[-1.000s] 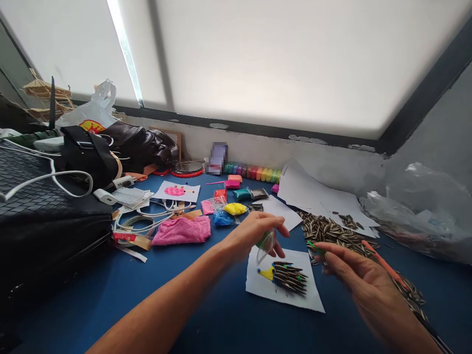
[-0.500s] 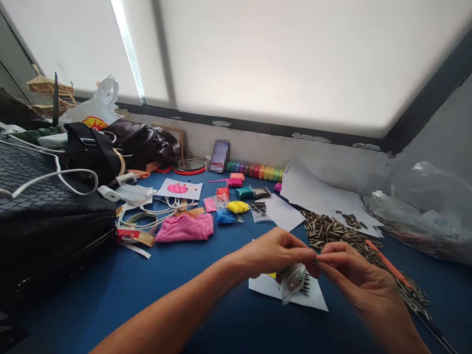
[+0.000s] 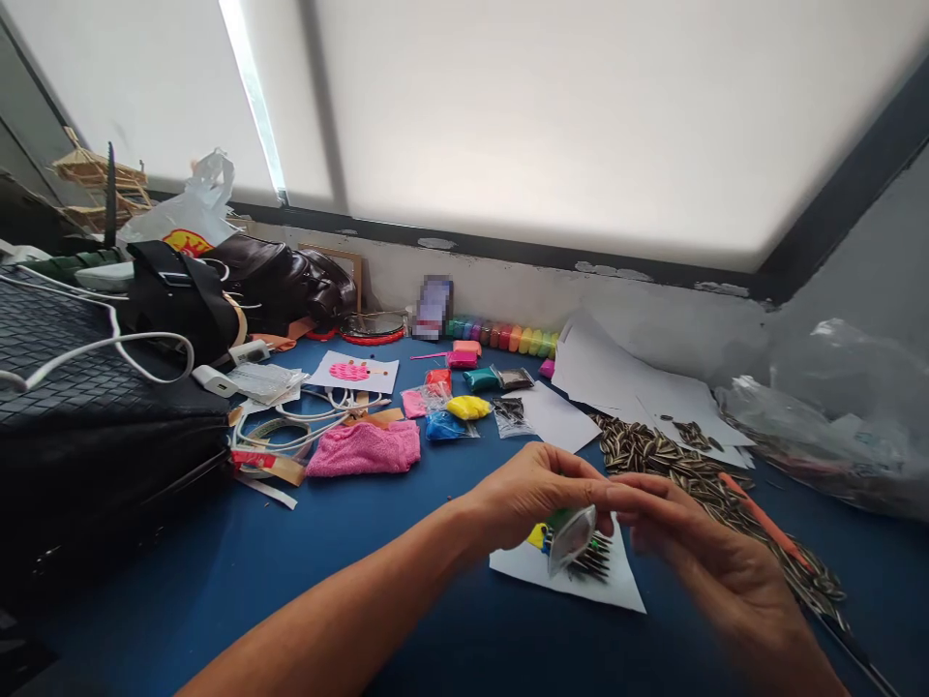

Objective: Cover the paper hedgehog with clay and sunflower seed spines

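My left hand (image 3: 555,492) is closed on a small clear plastic bag (image 3: 573,544) with something green in it, which looks like modelling clay. The bag hangs tilted below my thumb and fingers. My right hand (image 3: 697,537) is close on the right, its fingers stretched out and their tips at my left fingertips. Its lower fingers are blurred. Beneath both hands lies a white paper (image 3: 616,586). On it are a yellow piece (image 3: 537,535) and a cluster of dark sunflower seeds (image 3: 596,561) with a bit of green, partly hidden by the bag.
A pile of striped sunflower seeds (image 3: 639,450) and an orange-handled tool (image 3: 765,523) lie at the right. Several clay packets, including a yellow one (image 3: 468,407), are farther back. A pink cloth (image 3: 363,447) and a black bag (image 3: 108,465) occupy the left; plastic bags (image 3: 827,426) lie far right.
My right hand has gone from a pinch against my left fingertips to stretched fingers, shifting slightly. The bag in my left hand has turned, showing its green content and more seeds beneath.
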`<control>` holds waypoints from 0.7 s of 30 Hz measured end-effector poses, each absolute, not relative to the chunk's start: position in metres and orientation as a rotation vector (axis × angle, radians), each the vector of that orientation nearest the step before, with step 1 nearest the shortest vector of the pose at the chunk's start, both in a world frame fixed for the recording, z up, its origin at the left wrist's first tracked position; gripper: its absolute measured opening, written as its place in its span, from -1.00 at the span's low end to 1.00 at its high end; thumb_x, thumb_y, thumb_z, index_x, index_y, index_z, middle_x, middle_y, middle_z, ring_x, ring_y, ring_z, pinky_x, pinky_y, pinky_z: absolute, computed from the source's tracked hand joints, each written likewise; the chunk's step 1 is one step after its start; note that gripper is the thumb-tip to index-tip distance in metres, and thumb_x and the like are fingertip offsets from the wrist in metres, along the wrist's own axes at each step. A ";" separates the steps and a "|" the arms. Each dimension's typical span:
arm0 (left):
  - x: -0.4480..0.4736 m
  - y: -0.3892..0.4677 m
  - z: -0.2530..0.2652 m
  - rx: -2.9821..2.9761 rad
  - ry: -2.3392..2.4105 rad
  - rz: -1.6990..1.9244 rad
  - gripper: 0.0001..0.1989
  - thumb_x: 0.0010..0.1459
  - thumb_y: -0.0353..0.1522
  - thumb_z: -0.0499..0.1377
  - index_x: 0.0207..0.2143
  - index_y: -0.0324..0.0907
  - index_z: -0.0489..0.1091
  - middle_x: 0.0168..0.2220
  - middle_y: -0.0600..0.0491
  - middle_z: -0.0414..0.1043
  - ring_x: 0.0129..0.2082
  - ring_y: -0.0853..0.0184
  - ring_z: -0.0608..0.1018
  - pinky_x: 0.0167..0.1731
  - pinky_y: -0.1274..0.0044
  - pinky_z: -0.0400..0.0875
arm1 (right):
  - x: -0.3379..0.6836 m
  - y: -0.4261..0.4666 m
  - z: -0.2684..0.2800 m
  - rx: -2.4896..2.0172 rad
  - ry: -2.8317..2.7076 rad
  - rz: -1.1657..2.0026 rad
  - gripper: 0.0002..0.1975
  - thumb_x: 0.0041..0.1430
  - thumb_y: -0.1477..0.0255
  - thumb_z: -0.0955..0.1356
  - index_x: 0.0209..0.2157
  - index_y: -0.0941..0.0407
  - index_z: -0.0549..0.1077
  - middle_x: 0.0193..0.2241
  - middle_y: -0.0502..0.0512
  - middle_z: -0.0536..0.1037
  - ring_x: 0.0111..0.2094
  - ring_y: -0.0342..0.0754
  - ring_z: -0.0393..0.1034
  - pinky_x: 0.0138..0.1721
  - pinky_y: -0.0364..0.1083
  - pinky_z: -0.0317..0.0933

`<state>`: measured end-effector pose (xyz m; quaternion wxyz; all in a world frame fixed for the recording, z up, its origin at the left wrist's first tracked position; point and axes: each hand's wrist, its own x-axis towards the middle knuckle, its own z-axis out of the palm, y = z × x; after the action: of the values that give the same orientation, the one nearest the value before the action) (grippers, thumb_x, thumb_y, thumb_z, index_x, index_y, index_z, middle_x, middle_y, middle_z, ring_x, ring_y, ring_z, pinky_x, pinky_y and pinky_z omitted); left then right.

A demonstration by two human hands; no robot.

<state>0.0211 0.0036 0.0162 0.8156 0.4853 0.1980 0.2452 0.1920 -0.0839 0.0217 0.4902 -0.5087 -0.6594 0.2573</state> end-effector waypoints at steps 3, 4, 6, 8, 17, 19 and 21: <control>0.021 0.006 0.017 0.995 0.398 0.582 -0.56 -0.24 -0.13 0.47 -0.57 -0.30 0.42 -0.63 0.12 0.40 -0.66 0.53 0.37 -0.59 0.62 0.22 | 0.190 -0.084 0.029 -1.276 -1.661 0.736 -0.72 0.23 0.20 0.35 -0.05 -0.22 0.59 -0.01 0.07 0.59 -0.15 0.05 0.56 -0.27 -0.13 0.48; 0.021 0.007 0.017 0.988 0.390 0.600 -0.56 -0.24 -0.13 0.47 -0.59 -0.29 0.40 -0.64 0.12 0.40 -0.67 0.54 0.37 -0.61 0.63 0.22 | 0.189 -0.085 0.029 -1.289 -1.662 0.757 -0.70 0.23 0.20 0.35 -0.02 -0.24 0.57 -0.02 0.05 0.60 -0.18 0.03 0.57 -0.25 -0.12 0.49; 0.021 0.008 0.016 0.989 0.382 0.617 -0.54 -0.23 -0.12 0.46 -0.60 -0.28 0.37 -0.64 0.11 0.41 -0.69 0.54 0.37 -0.63 0.64 0.22 | 0.188 -0.086 0.027 -1.293 -1.658 0.750 -0.68 0.23 0.19 0.35 0.02 -0.26 0.54 -0.10 0.02 0.64 -0.27 -0.02 0.58 -0.21 -0.11 0.48; 0.020 0.010 0.016 1.007 0.406 0.599 -0.53 -0.23 -0.09 0.46 -0.56 -0.29 0.39 -0.62 0.08 0.44 -0.70 0.52 0.38 -0.65 0.62 0.23 | 0.187 -0.087 0.022 -1.309 -1.658 0.694 -0.66 0.24 0.21 0.35 0.05 -0.27 0.51 -0.11 0.00 0.64 -0.23 -0.03 0.58 -0.17 -0.12 0.47; 0.013 0.011 0.018 1.137 0.394 0.514 -0.61 0.00 -0.15 0.36 -0.29 -0.32 0.53 -0.39 -0.03 0.56 -0.60 0.52 0.40 -0.59 0.62 0.27 | 0.193 -0.085 0.020 -1.330 -1.466 0.560 -0.86 0.14 0.27 0.42 -0.26 -0.08 0.62 -0.19 0.05 0.65 -0.29 -0.02 0.58 -0.35 -0.16 0.49; 0.012 0.012 0.017 1.134 0.384 0.521 -0.65 0.03 -0.20 0.34 -0.25 -0.32 0.55 -0.36 -0.04 0.57 -0.60 0.53 0.36 -0.59 0.62 0.25 | 0.196 -0.084 0.024 -1.296 -1.479 0.495 -0.87 0.11 0.29 0.42 -0.47 -0.02 0.57 -0.26 0.05 0.64 -0.32 -0.02 0.57 -0.39 -0.18 0.47; 0.011 0.012 0.016 1.139 0.389 0.527 -0.66 0.04 -0.22 0.34 -0.23 -0.32 0.55 -0.34 -0.06 0.57 -0.61 0.55 0.31 -0.61 0.63 0.20 | 0.197 -0.083 0.027 -1.304 -1.502 0.466 -0.83 0.09 0.30 0.41 -0.54 0.00 0.55 -0.38 0.04 0.62 -0.38 -0.03 0.55 -0.42 -0.19 0.46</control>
<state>0.0110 0.0124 0.0159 0.7919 0.5292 0.1807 0.2451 0.1968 -0.0833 0.0267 0.5222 -0.5442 -0.6272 0.1945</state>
